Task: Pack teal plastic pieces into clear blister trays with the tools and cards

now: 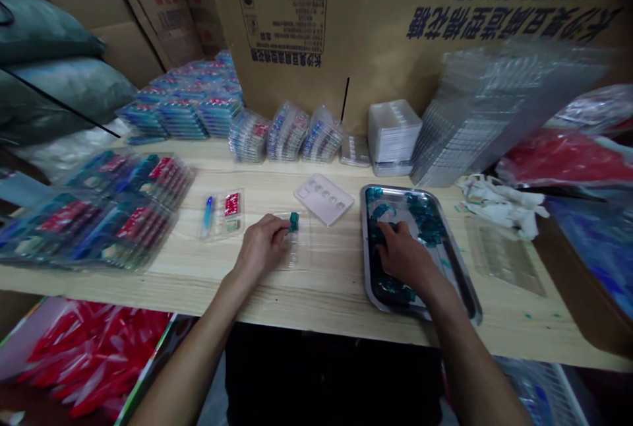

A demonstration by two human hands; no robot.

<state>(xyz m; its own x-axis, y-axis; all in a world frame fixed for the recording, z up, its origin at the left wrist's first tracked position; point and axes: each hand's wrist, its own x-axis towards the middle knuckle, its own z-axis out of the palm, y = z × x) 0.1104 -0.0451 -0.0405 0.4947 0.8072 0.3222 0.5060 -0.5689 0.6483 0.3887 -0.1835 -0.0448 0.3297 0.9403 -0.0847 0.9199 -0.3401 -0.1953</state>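
Note:
My left hand [264, 241] is closed in a pinch at a small teal piece [294, 220], at the far end of a clear plastic blister tray [301, 256] lying flat on the table. To the right, my right hand [406, 256] reaches into a shallow metal tray [366, 268] that holds many teal pieces [429, 221]. Its thumb and fingers are apart among the pieces, and the fingertips are partly hidden. Left of my left hand lies a filled blister pack [221, 213] with a blue pen-like item and a red packet. Beyond the hands is a white-looking blister tray [324, 198].
Stacks of filled packs [123, 208] cover the table's left side. Along the back stand packed bundles [287, 130], stacked clear trays [394, 130] and tall plastic sheets [475, 109] before a large carton [356, 30]. A white glove [504, 202] lies right. Red packets [93, 353] fill a box below left.

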